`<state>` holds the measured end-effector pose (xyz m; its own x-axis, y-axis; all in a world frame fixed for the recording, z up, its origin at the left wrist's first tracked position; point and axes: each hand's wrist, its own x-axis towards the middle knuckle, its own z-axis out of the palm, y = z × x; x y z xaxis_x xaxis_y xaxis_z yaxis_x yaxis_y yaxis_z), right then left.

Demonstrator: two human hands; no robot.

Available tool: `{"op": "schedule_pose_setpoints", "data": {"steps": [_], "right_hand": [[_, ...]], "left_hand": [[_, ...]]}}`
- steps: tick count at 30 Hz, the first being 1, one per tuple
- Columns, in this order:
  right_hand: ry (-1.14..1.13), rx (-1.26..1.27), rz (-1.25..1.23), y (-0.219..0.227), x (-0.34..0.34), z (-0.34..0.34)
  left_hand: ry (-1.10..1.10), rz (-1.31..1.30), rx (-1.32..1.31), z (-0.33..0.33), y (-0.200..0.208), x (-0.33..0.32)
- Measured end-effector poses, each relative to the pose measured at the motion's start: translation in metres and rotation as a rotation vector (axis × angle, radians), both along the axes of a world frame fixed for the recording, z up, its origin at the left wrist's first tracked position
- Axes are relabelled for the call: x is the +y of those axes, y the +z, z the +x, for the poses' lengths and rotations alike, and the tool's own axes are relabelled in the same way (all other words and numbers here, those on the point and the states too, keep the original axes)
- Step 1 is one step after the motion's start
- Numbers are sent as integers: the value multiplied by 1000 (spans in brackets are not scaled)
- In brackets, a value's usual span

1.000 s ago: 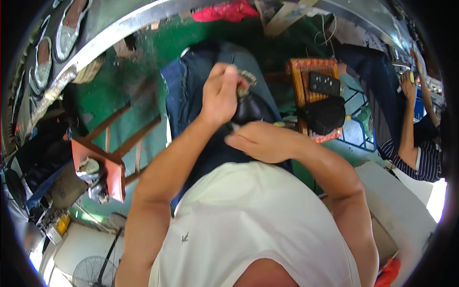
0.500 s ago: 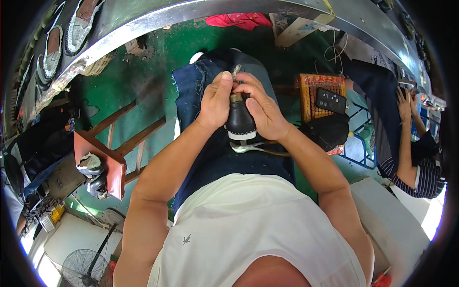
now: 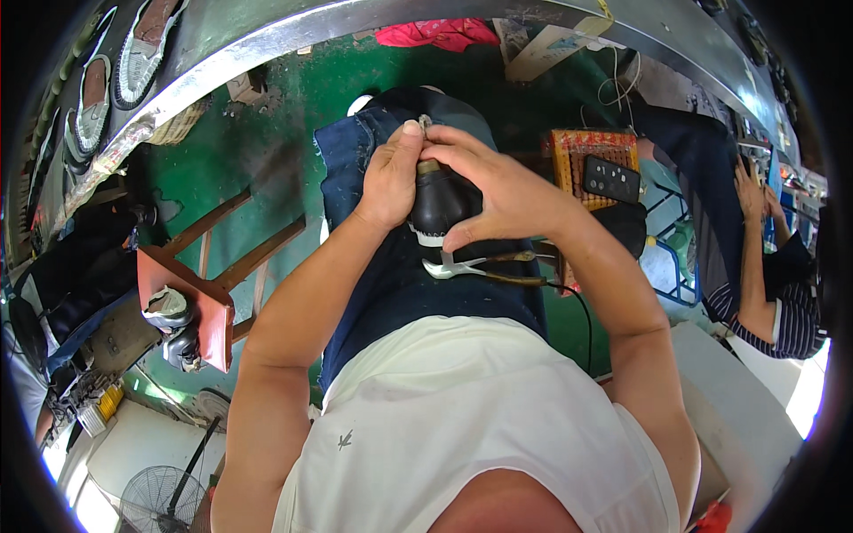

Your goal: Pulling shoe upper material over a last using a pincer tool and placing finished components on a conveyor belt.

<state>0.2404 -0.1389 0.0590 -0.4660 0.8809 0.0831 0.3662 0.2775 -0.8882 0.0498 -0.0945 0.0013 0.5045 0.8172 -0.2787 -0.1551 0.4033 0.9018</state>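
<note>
A black shoe upper (image 3: 440, 204), apparently stretched over a last, stands between my hands above my lap, its white-edged rounded end toward me. My left hand (image 3: 391, 182) is closed along its left side, thumb up at the far end. Around the right side curves my right hand (image 3: 498, 182), fingertips meeting the left hand at the far end and thumb down by the white edge. A light-coloured bit (image 3: 425, 122) sticks out beyond the fingertips. Metal-jawed pincers (image 3: 453, 269) lie on the dark blue cloth (image 3: 355, 311) over my lap, just below the shoe.
A bench (image 3: 293, 40) curves across the far side, with several shoes (image 3: 93, 102) at left. A wooden stool (image 3: 209, 311) carries a pair of shoes. To my right, a woven-topped seat (image 3: 569, 160) holds a black remote-like device (image 3: 611, 179). A co-worker's arms (image 3: 753, 258) are farther right.
My right hand has swung outward and its thumb has slid down to the white edge of the shoe. The shoe has shifted slightly left; more of the pincers' handles now shows.
</note>
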Motion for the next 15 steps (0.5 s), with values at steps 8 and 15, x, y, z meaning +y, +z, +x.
{"op": "schedule_pose_setpoints", "data": {"steps": [8, 15], "right_hand": [[-12, -342, -20, 22, 14, 3], [-327, -384, 318, -3, -16, 11]], "left_hand": [[129, 127, -279, -24, -10, -19], [45, 467, 316, -14, -17, -9]]}}
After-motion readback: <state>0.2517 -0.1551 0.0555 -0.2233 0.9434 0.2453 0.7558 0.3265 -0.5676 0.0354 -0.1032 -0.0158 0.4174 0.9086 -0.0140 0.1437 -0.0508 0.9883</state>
